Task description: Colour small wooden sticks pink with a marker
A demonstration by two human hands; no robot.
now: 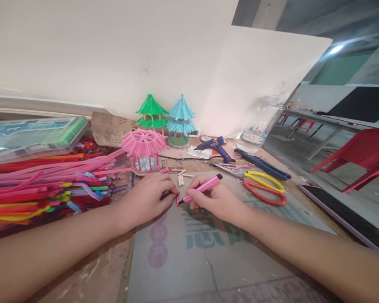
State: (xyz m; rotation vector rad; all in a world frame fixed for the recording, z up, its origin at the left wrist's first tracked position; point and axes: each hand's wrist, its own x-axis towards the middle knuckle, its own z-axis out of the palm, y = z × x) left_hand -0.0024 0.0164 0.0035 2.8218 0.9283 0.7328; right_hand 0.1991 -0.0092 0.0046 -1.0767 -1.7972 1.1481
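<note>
Apparently for control, the right hand [219,200] grips a pink marker [206,186] near its tip, set against a small stick [177,199] between both hands. The left hand [150,194] pinches that stick, seemingly to steady it. Pale sticks [181,180] lie just beyond, handily close; farther out stands a pink toy pavilion [143,142].
</note>
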